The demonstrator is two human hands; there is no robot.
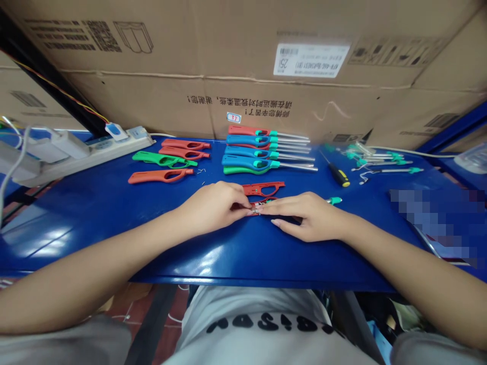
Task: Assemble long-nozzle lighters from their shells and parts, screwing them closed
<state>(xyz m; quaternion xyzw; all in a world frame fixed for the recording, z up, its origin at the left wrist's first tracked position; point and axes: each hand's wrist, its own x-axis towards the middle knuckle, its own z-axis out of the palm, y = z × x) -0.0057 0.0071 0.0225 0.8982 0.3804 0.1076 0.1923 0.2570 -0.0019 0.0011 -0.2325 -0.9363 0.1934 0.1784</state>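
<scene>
Red lighter shell (272, 199) is lying mid-table (213, 253), partly hidden by fingers. Left hand (218, 203) is pinching a small part (255, 209) at the shell's 9 o'clock end; right hand (319, 215) is reaching its index finger there, thumb spread apart. Second red shell (262, 189) is sitting at 12 o'clock, coloured handles (160, 176) at 10, screwdriver (338, 175) at 2.

Workshop: blue workbench (220, 263), screwdriver (338, 173), lined-up lighters (242, 161), loose lighter tubes (397, 171) alongside.
</scene>
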